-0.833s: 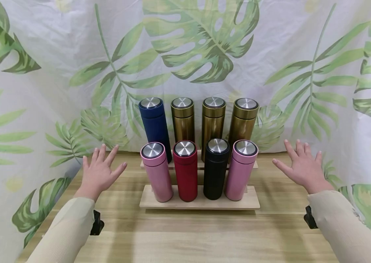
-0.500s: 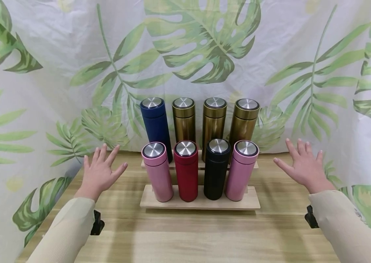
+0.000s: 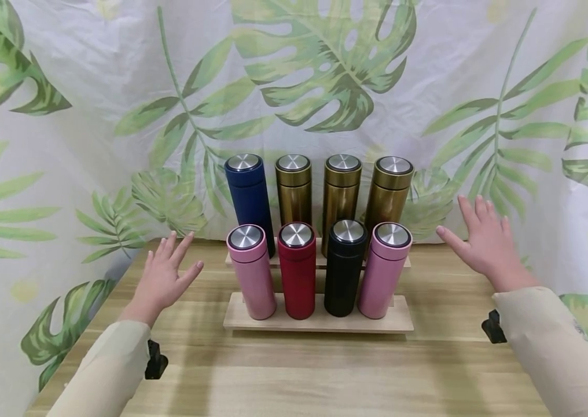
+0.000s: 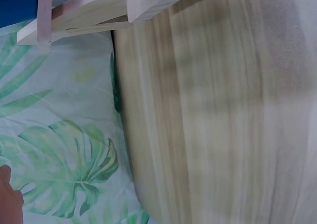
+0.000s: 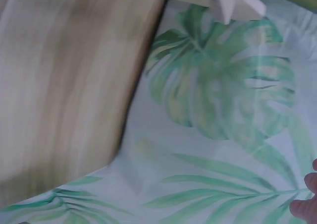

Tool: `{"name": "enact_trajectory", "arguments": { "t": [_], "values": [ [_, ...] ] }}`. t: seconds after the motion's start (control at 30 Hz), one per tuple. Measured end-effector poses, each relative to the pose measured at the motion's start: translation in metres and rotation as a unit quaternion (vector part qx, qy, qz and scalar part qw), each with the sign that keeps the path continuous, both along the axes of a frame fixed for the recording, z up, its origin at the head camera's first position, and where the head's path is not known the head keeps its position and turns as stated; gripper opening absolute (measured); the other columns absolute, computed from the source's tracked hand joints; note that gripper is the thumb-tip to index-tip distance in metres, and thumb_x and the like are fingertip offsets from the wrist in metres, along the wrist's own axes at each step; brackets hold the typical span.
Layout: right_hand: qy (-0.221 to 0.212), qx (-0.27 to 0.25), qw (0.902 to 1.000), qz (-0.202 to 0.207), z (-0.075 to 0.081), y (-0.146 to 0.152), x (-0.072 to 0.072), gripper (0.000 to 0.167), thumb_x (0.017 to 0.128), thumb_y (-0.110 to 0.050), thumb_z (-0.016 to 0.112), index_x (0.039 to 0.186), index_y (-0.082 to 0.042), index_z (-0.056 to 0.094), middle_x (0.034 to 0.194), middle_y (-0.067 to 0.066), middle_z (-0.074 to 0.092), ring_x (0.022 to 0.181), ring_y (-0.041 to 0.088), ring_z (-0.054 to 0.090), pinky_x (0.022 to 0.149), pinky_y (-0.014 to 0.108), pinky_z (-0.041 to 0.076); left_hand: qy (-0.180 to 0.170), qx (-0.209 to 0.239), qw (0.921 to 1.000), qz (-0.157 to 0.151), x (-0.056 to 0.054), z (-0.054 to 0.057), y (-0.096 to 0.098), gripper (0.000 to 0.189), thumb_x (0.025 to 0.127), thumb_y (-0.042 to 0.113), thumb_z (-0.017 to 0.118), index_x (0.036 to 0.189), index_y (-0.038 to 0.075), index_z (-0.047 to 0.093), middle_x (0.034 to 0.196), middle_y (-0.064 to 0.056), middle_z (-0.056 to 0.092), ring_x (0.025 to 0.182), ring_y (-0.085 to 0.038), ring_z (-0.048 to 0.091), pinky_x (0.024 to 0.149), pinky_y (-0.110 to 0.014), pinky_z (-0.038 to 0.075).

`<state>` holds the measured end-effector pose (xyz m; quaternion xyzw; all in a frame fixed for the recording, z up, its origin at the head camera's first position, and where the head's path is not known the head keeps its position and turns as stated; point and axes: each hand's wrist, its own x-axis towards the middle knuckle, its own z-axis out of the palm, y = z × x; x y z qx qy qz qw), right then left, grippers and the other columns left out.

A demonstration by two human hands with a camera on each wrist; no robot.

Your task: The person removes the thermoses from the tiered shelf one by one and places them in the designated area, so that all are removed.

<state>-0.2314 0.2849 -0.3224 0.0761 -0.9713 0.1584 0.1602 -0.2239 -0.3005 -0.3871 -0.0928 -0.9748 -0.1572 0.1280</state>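
My left hand (image 3: 161, 281) is over the left part of the table, fingers spread and holding nothing. On the other side my right hand (image 3: 487, 246) is raised, its fingers also apart and holding nothing. Between them a two-tier wooden rack (image 3: 320, 324) bears upright thermos bottles. Its front tier has a pink bottle (image 3: 253, 284), a red bottle (image 3: 298, 284), a black bottle (image 3: 345, 284) and a second pink bottle (image 3: 381, 284). Behind them stand a blue bottle (image 3: 248, 200) and three gold bottles (image 3: 294, 197), their lower parts partly hidden.
The wooden table (image 3: 304, 376) reaches back to a white cloth (image 3: 91, 116) printed with green leaves. In the left wrist view the rack's end (image 4: 158, 1) shows at the top. Black wrist mounts (image 3: 155, 359) sit under both cuffs.
My right hand has risen and tilted slightly. The left hand has turned a little, its fingers leaning further right. The bottles and rack stay put; the view shifts slightly.
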Motion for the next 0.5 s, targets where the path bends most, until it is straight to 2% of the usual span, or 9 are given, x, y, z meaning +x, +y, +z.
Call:
{"name": "enact_trajectory", "arguments": {
  "t": [0.3, 0.5],
  "values": [
    [0.041, -0.043, 0.9975, 0.037, 0.027, -0.017, -0.003, 0.079, 0.091, -0.051, 0.044, 0.149, -0.006, 0.012, 0.148, 0.031, 0.015, 0.137, 0.045, 0.01, 0.106, 0.062, 0.01, 0.009, 0.081, 0.9954, -0.05, 0.004, -0.019, 0.006, 0.064, 0.094, 0.038, 0.05, 0.148, 0.016, 0.023, 0.148, -0.03, 0.016, 0.132, -0.053, 0.013, 0.102, -0.068, 0.009],
    [0.058, -0.089, 0.992, 0.068, 0.041, -0.029, -0.004, 0.076, 0.092, -0.046, 0.045, 0.148, -0.004, 0.014, 0.151, 0.024, 0.018, 0.14, 0.037, 0.01, 0.109, 0.056, 0.012, 0.012, 0.134, 0.9892, -0.058, 0.008, -0.037, 0.014, 0.062, 0.093, 0.031, 0.053, 0.147, 0.017, 0.026, 0.149, -0.027, 0.017, 0.133, -0.05, 0.016, 0.102, -0.066, 0.015]
  ]
}}
